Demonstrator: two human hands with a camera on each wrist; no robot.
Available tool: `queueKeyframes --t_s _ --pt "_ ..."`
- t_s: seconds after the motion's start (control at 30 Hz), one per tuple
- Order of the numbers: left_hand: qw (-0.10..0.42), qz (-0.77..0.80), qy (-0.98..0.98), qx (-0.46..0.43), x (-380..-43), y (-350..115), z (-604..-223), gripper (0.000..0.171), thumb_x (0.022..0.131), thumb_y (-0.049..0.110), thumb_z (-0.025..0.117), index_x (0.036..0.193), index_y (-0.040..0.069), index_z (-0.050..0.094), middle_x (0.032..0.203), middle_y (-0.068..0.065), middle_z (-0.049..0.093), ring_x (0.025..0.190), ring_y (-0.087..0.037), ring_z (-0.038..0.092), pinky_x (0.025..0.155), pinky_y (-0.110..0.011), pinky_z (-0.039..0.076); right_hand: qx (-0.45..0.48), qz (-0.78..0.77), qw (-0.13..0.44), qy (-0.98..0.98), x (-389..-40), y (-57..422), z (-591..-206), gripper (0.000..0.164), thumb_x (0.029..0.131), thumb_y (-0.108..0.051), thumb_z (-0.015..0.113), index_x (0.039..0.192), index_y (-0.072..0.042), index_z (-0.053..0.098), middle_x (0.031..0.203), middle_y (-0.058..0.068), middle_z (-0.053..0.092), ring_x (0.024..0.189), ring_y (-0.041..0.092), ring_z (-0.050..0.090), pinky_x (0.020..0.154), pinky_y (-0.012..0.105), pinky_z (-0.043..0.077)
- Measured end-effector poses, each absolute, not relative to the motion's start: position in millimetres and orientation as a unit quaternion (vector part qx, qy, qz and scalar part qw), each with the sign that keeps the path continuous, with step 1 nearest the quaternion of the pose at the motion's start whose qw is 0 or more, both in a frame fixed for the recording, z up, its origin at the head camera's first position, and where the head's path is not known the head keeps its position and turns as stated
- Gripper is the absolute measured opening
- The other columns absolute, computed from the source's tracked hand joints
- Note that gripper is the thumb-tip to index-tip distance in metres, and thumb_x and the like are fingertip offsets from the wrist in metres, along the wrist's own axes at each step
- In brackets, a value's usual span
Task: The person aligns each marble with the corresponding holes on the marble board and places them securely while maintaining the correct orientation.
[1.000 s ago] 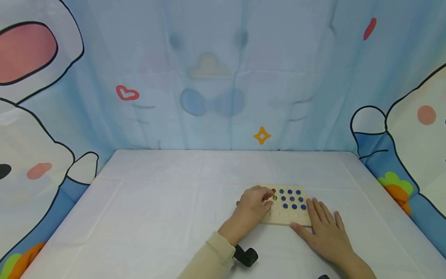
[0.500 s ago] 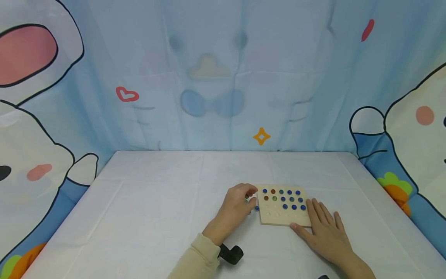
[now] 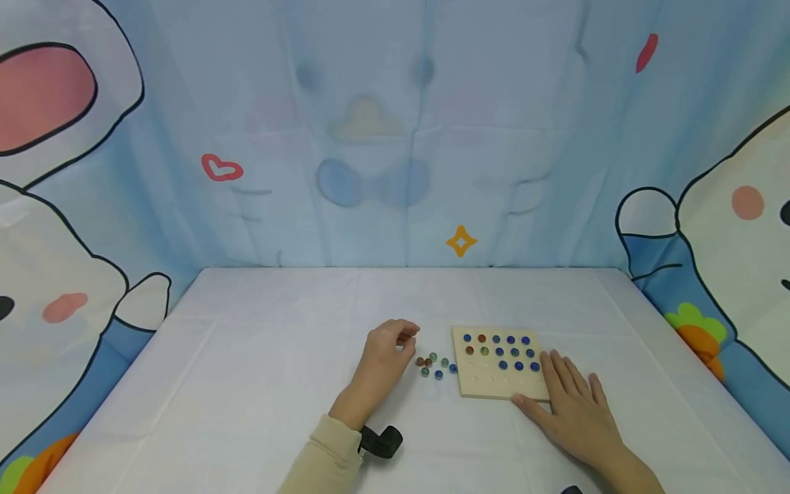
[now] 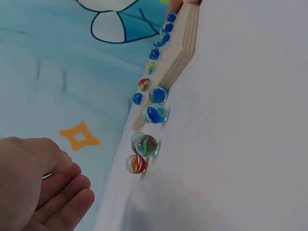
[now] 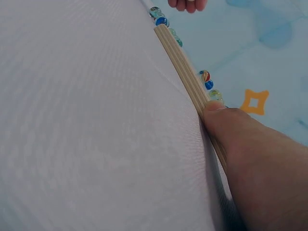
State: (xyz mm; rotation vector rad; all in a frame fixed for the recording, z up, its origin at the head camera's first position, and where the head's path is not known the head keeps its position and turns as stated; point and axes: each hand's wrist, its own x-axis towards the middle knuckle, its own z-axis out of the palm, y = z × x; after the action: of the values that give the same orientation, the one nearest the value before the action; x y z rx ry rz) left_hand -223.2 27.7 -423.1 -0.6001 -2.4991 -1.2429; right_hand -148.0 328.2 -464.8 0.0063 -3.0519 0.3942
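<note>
A pale wooden board [image 3: 487, 386] with rows of hollows lies on the table. Blue, red-brown and green glass marbles sit in its upper rows; its lowest row and the left of the third row hold none. Left of the board, several loose marbles [image 3: 439, 374] are clustered on the cloth. Beyond that cluster, my left hand [image 3: 379, 367] hovers with loosely bent fingers, and in the left wrist view no marble shows in it. My right hand [image 3: 577, 412] lies with straight fingers along the board's right edge, its thumb [image 5: 219, 113] touching the front edge.
White cloth covers the table [image 3: 278, 384]. A blue printed curtain [image 3: 370, 137] hangs behind the far edge. A black wrist device [image 3: 382, 442] is strapped at the left wrist, below the beige sleeve [image 3: 324, 449].
My left hand has moved left from over the board's left side, past the loose marbles, uncovering them and the marbles in the leftmost hollows. My right hand stays at the board.
</note>
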Motion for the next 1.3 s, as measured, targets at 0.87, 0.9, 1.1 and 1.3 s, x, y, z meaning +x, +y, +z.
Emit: queueKeyframes --t_s 0.87,0.9,1.1,1.3 --pt "0.016 -0.458 -0.863 -0.21 -228.9 17.4 -446.9 0.021 0.092 0.016 0.07 0.113 0.009 0.07 0.104 -0.003 0.071 0.09 -0.009 0.063 0.082 -0.022 0.053 0.005 0.127 0.038 -0.991 -151.3 328.3 -466.7 0.108 0.091 -0.072 0.046 0.154 0.008 0.013 0.158 0.035 0.014 0.144 0.054 0.012 0.113 0.074 -0.003" --pt "0.013 -0.46 -0.862 -0.213 -229.2 17.5 -447.6 0.021 0.093 0.016 0.07 0.113 0.009 0.07 0.104 -0.003 0.071 0.09 -0.009 0.063 0.082 -0.022 0.053 0.005 0.127 0.038 -0.991 -151.2 328.5 -466.9 0.108 0.091 -0.072 0.046 0.154 0.009 0.013 0.158 0.035 0.014 0.144 0.055 0.012 0.112 0.074 -0.003" --pt "0.005 -0.456 -0.861 -0.225 -230.1 18.1 -450.9 0.019 0.094 0.014 0.068 0.113 0.011 0.07 0.104 0.001 0.071 0.091 -0.006 0.062 0.083 -0.021 0.052 0.006 0.132 0.037 -0.991 -151.2 331.0 -468.9 0.107 0.091 -0.072 0.044 0.154 0.008 0.01 0.159 0.035 0.011 0.144 0.055 0.01 0.112 0.074 -0.006" --pt "0.011 -0.444 -0.865 -0.232 -229.8 18.3 -450.8 0.018 0.093 0.012 0.068 0.111 0.013 0.071 0.104 0.002 0.072 0.091 -0.005 0.062 0.082 -0.02 0.052 0.008 0.134 0.036 -0.99 -151.0 331.3 -469.3 0.107 0.092 -0.072 0.045 0.154 0.008 0.01 0.159 0.035 0.011 0.144 0.055 0.01 0.111 0.075 -0.005"
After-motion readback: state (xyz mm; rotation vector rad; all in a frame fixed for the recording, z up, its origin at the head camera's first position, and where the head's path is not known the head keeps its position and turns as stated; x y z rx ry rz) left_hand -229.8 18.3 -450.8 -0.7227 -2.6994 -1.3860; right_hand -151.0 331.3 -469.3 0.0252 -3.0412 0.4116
